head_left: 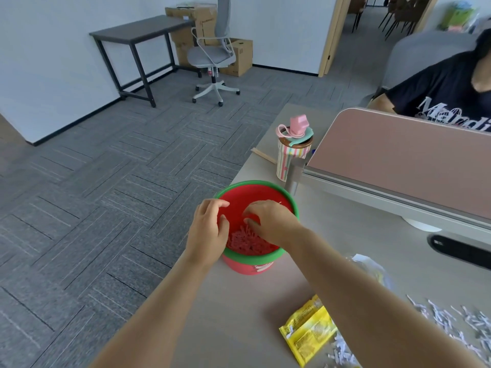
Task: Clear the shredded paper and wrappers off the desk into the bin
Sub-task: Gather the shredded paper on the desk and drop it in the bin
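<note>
A red bin [249, 266] with a green rim stands at the desk's left edge, and shredded paper [245, 241] lies inside it. Both hands hover over its mouth. My left hand [208, 231] is at the bin's left rim with its fingers spread and empty. My right hand [268, 221] is over the middle, fingers curled downward and apart, nothing visibly held. A yellow wrapper [309, 332] lies on the desk near the front. A clear crumpled wrapper [370, 266] shows behind my right forearm. Loose shredded paper [467, 322] is scattered at the right front.
A striped tumbler [291, 155] with a pink lid stands behind the bin, beside a pink desk divider [398, 166]. Another person in a dark shirt [446, 99] sits beyond the divider. A black oval cable port [459, 251] is set into the desk [225, 314]. The floor lies left.
</note>
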Action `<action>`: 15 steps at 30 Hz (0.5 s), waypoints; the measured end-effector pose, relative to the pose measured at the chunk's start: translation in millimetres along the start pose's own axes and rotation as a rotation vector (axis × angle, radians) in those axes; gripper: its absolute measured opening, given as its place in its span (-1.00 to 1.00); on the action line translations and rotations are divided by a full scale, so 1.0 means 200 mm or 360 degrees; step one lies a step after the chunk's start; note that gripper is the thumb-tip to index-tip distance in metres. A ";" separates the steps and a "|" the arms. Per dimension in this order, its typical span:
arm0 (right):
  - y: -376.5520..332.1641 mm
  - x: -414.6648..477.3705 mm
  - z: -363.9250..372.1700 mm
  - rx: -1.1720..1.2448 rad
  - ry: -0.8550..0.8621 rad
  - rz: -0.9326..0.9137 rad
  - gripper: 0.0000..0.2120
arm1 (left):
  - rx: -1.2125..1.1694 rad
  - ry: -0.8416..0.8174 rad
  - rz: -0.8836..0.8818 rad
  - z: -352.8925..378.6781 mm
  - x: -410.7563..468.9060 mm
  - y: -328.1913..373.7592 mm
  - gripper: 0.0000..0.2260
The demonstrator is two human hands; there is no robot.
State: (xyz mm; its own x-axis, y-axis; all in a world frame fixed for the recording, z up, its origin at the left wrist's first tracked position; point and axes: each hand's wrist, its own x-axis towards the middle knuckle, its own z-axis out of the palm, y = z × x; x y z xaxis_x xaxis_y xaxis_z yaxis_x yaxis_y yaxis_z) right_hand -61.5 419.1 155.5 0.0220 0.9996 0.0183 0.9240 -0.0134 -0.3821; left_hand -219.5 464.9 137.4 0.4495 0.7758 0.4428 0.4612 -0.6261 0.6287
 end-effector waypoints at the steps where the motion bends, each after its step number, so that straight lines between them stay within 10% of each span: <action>1: -0.01 -0.02 -0.01 0.0008 0.0014 0.0016 -0.77 | 0.0020 -0.0016 0.0007 -0.01 0.00 0.01 -0.79; 9: -0.05 -0.21 -0.08 0.0128 0.0344 -0.0111 -0.77 | 0.0218 -0.0042 0.0228 -0.07 -0.14 0.15 -0.77; 15: -0.12 -0.18 -0.12 0.0216 0.0053 -0.0020 -0.56 | 0.0252 0.0049 0.0168 -0.09 -0.30 0.23 -0.83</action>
State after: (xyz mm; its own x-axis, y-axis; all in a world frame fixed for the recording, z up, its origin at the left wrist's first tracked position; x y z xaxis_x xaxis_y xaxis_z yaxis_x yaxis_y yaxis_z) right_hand -75.4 383.4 185.8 0.0258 0.9982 0.0538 0.8642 0.0048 -0.5032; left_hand -238.9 390.5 150.4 0.4791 0.7057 0.5220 0.5284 -0.7067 0.4704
